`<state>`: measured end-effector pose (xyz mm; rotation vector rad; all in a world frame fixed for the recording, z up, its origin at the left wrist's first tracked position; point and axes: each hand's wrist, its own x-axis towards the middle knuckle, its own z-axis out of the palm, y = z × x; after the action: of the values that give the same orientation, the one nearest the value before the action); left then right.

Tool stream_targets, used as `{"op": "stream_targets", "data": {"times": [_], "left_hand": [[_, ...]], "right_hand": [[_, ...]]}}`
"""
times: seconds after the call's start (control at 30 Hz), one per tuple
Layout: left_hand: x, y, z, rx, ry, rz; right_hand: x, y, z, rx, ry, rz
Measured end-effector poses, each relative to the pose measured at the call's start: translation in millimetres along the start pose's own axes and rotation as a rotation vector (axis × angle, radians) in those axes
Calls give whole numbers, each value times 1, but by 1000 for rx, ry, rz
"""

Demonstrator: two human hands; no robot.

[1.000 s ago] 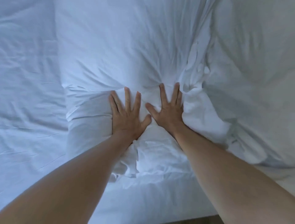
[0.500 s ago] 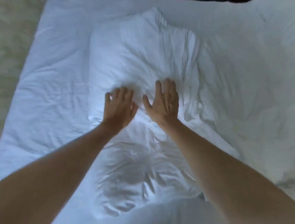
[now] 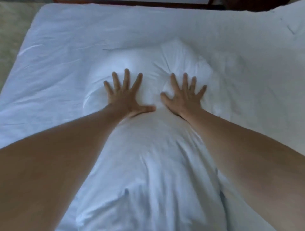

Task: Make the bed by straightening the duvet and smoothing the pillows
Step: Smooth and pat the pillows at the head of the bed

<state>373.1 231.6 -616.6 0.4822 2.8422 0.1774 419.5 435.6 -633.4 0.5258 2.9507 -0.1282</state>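
Pillow-smoothing step: left hand (image 3: 124, 97) and right hand (image 3: 184, 97) splayed flat on pillow (image 3: 148, 156); next, sweep creases toward 12 o'clock.

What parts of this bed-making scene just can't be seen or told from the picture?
- Head view: the near end of the pillow runs off the bottom edge, and the forearms cover its sides.
- The pillow surface under the left hand and right hand is covered by the flat palms.
- The dark headboard is cut off by the top edge.
- The right hand's fingertips are motion-blurred.
- The bedding at the top right corner is cut off; pillow or duvet, it cannot be told.
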Motion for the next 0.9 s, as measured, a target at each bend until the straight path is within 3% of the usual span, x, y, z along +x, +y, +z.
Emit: {"op": "stream_targets", "data": {"times": [0.23,0.5,0.73,0.83,0.9], "left_hand": [[77,21,74,76,-1,14],[137,34,89,168,-37,90],[98,56,75,165,20,-44],[48,70,78,194,52,-137],[9,75,79,197,85,-176]], "right_hand": [[55,22,82,18,-44,14],[88,24,100,-63,-68,-4],[76,19,79,-11,-132,0],[42,5,56,55,-231,89],[3,-6,50,97,-202,138]]}}
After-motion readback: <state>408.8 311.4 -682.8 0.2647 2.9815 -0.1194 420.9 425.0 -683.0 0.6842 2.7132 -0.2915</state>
